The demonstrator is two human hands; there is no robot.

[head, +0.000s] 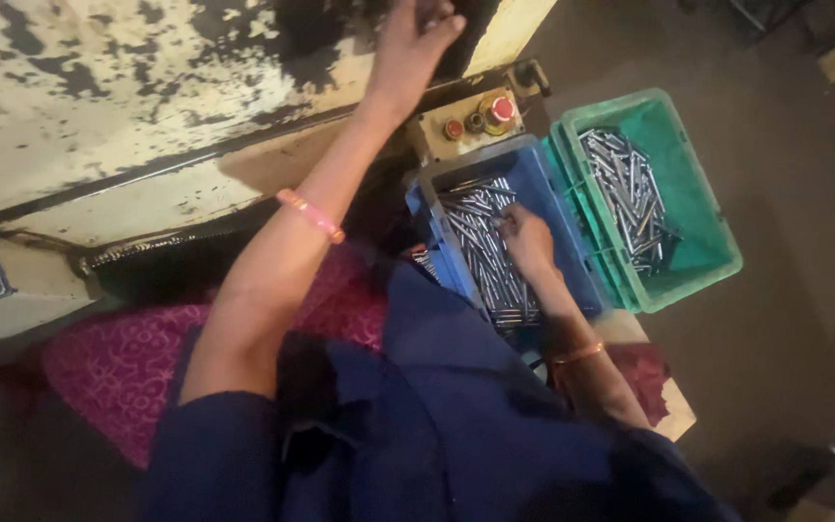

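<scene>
My left hand (416, 43) reaches far forward into a dark opening of a worn cream-painted machine (99, 106); its fingertips are hidden in shadow, so I cannot see if it holds anything. My right hand (526, 237) rests palm down in a blue crate (533, 179) full of shiny metal rods (480, 246), fingers curled among them. A pink bangle sits on my left forearm, an orange one on my right wrist.
A green crate (703, 251) with more metal rods (625, 188) stands right of the blue one. A control box (471, 121) with a red button and other knobs sits above the blue crate. Brown floor lies to the right. Pink patterned cloth covers my lap.
</scene>
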